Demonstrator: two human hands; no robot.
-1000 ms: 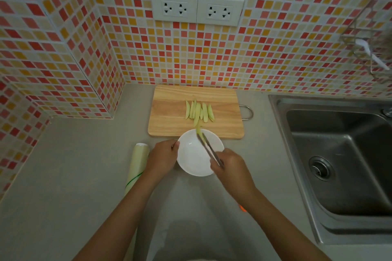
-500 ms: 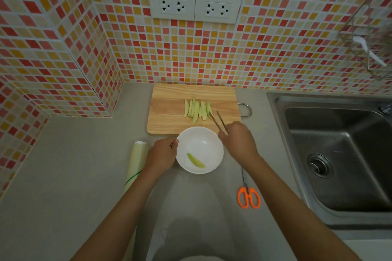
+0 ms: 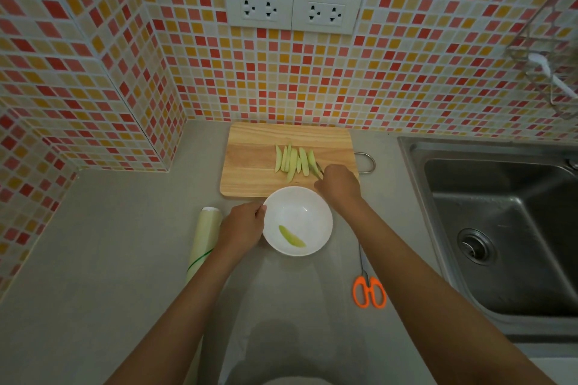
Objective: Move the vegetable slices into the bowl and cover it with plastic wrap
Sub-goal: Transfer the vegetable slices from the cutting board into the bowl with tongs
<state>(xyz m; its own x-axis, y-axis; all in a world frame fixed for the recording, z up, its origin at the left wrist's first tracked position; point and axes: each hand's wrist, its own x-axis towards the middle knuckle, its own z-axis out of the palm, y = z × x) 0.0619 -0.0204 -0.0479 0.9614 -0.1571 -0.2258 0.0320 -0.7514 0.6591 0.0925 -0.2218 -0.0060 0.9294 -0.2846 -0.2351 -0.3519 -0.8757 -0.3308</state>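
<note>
Since half a second ago the right hand (image 3: 339, 183) has pushed further over the cutting board (image 3: 250, 166), thin metal tongs (image 3: 318, 169) now touching the rightmost of the vegetable slices (image 3: 294, 161); whether the tips have closed on it I cannot tell, but the hand is closed round the tongs. Left hand (image 3: 244, 226) grips the left rim of the bowl (image 3: 316, 212), steadying it. One slice (image 3: 291, 236) already lies in the bowl; the rest sit fanned mid-board, just behind the bowl. Plastic wrap roll (image 3: 203, 237) lies left of the bowl, orange-handled scissors (image 3: 369, 289) to its right and nearer the person, steel sink (image 3: 500, 228) far right of it. Risks: slices look pale green, slim, tapered and probably slick, so a pinch at the end could let one pivot and drop onto the counter (image 3: 109, 259); neighbours touch, so tongs may drag two. Bowl is smooth glossy white, shallow; board is matte wood grain with a wire loop handle.
</note>
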